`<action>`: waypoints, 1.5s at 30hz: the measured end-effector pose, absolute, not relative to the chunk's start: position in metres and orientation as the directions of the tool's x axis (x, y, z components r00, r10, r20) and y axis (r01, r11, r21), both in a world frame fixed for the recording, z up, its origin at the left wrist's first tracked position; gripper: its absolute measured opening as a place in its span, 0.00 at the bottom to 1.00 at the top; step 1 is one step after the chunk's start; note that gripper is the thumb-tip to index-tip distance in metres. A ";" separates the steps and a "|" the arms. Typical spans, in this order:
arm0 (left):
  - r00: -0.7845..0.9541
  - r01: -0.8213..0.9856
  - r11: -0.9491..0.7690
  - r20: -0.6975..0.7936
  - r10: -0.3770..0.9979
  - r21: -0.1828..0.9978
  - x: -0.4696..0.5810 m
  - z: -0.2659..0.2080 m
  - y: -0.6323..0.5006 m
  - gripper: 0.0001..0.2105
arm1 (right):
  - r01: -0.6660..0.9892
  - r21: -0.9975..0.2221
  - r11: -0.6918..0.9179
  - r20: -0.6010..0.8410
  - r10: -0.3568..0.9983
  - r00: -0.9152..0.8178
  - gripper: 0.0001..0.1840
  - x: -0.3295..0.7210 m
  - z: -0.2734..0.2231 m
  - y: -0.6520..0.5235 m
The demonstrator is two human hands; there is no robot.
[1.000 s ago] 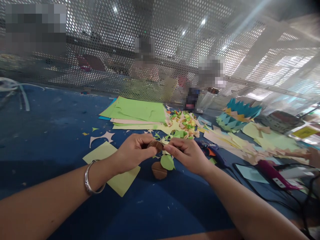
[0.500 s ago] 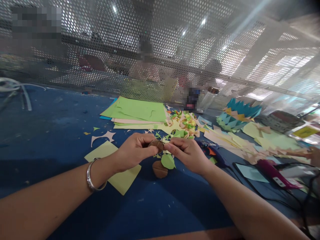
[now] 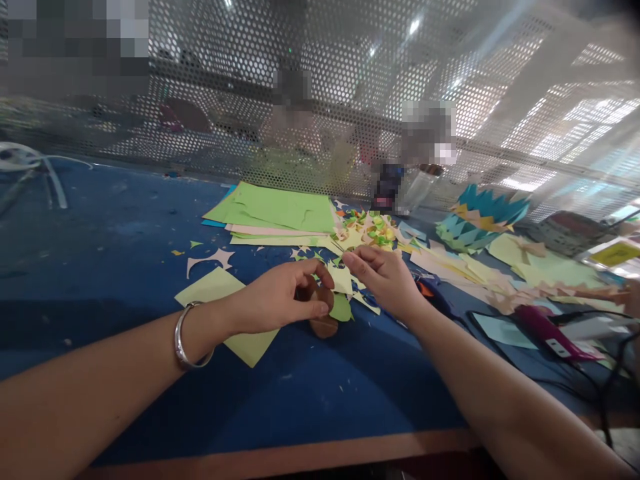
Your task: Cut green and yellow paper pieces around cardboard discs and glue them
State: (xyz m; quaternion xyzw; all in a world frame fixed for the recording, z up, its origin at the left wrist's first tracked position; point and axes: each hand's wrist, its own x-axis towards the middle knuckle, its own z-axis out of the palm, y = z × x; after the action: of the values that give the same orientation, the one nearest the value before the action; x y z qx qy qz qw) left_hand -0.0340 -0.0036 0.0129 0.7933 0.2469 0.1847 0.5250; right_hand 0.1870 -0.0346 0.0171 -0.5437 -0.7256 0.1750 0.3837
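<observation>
My left hand (image 3: 285,297), with a silver bangle at the wrist, curls its thumb and fingers round a brown round piece (image 3: 326,297), perhaps card. Just beneath lies a second brown round piece (image 3: 325,327), partly covered. Beside them is a green cut-out piece (image 3: 342,309) of paper. My right hand (image 3: 377,270) is pinched closed to the right, apart from the left. Something thin seems to stick out at its fingertips, too small to name. A pale yellow-green paper square (image 3: 253,348) lies partly under my left forearm.
Stacked coloured sheets (image 3: 285,210) and a heap of paper scraps (image 3: 373,229) lie behind the hands. To the right are a blue glue gun (image 3: 440,297), a magenta power strip (image 3: 543,330) with cables, and a blue paper crown (image 3: 483,217). A perforated metal screen (image 3: 225,133) closes off the back.
My right hand has let go of the brown piece and moved up and away from my left hand. The left keeps the piece, its fingers more spread. The view has tilted slightly.
</observation>
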 end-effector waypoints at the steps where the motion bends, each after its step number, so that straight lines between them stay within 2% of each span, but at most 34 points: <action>1: 0.822 0.223 -0.361 0.025 0.570 0.906 -0.034 0.013 -0.007 0.13 | 0.673 -0.655 0.344 0.373 0.921 -0.108 0.26 0.188 0.017 -0.034; 4: 0.847 0.290 -0.432 -0.020 0.531 0.854 -0.032 0.015 -0.020 0.15 | 0.706 -0.615 0.351 0.387 0.914 -0.117 0.26 0.190 0.017 -0.034; 6: 0.859 0.338 -0.498 -0.046 0.509 0.799 -0.030 0.016 -0.028 0.12 | 0.727 -0.586 0.358 0.392 0.910 -0.132 0.26 0.191 0.017 -0.035; 9: 0.870 0.392 -0.640 -0.040 0.491 0.661 -0.028 0.017 -0.034 0.10 | 0.765 -0.534 0.360 0.401 0.904 -0.145 0.26 0.191 0.016 -0.036; 12: 0.875 0.410 -0.731 -0.009 0.484 0.545 -0.028 0.018 -0.034 0.14 | 0.787 -0.497 0.366 0.418 0.895 -0.153 0.25 0.191 0.015 -0.036; 19: 0.912 0.368 -0.791 -0.021 0.411 0.489 -0.024 0.015 -0.039 0.11 | 0.850 -0.386 0.359 0.440 0.881 -0.172 0.25 0.193 0.013 -0.037; 23: 0.879 0.403 -0.831 0.089 0.468 0.384 -0.030 0.020 -0.030 0.10 | 0.881 -0.327 0.341 0.401 0.894 -0.197 0.25 0.193 0.014 -0.038; 26: 0.786 0.550 -0.799 0.174 0.593 0.241 -0.038 0.023 -0.017 0.09 | 0.923 -0.250 0.293 0.337 0.920 -0.201 0.27 0.196 0.015 -0.037; 27: 0.770 0.584 -0.783 0.160 0.618 0.216 -0.040 0.023 -0.013 0.09 | 0.937 -0.223 0.270 0.308 0.931 -0.195 0.28 0.198 0.015 -0.036; 32: 0.694 0.655 -0.711 0.167 0.700 0.257 -0.027 0.009 -0.003 0.14 | 0.973 -0.164 0.164 0.225 0.966 -0.125 0.29 0.203 0.015 -0.031; 36: 0.671 0.691 -0.690 0.167 0.723 0.213 -0.005 0.000 -0.003 0.21 | 0.985 -0.148 0.087 0.206 0.977 -0.056 0.28 0.204 0.015 -0.031; 41: 0.667 0.701 -0.669 0.104 0.738 0.248 0.011 0.002 -0.003 0.16 | 0.999 -0.024 0.024 0.101 0.995 -0.021 0.27 0.205 0.013 -0.032; 45: 0.683 0.678 -0.666 0.069 0.727 0.311 0.020 0.003 -0.005 0.08 | 1.000 0.000 0.026 0.044 0.999 -0.026 0.30 0.206 0.010 -0.032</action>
State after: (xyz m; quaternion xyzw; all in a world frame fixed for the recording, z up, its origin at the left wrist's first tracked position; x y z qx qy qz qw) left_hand 0.0204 -0.0047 0.0032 0.9079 0.3868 0.0939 0.1311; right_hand 0.2060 -0.0318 0.0098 -0.6978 -0.7160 -0.0155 0.0157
